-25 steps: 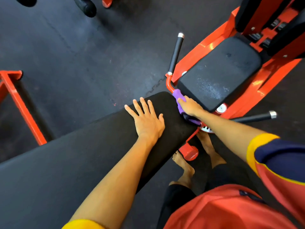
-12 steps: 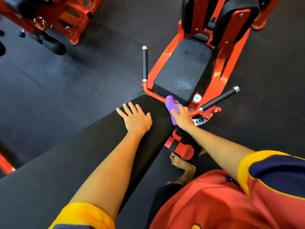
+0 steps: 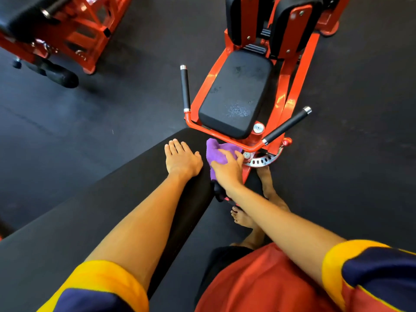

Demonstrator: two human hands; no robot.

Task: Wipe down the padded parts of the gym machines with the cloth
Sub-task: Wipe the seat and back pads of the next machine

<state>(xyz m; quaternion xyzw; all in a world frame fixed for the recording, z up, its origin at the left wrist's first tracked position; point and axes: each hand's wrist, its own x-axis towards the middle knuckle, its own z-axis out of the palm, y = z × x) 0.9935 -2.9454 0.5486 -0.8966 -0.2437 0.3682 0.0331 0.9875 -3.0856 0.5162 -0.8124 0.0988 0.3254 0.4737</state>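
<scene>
The purple cloth is pressed against the far end of the black padded bench by the right hand. The hand's fingers are laid almost straight over the cloth rather than curled round it. A dark part of the cloth hangs down below the wrist. Just left of those fingers, the left hand is laid flat on the bench top, with its fingers straight, held together and holding nothing.

Directly beyond the right fingers, the way is barred by an orange tube of a machine, very close to the cloth. Its black seat pad lies further off, with one black handle to the left and another handle to the right. Near the right wrist, bare feet are seen on the dark floor. Far to the upper left of the fingers stands another orange machine.

Compared with the frame half a second earlier, the cloth is more spread out, the left fingers have been drawn together, and the two hands are closer.
</scene>
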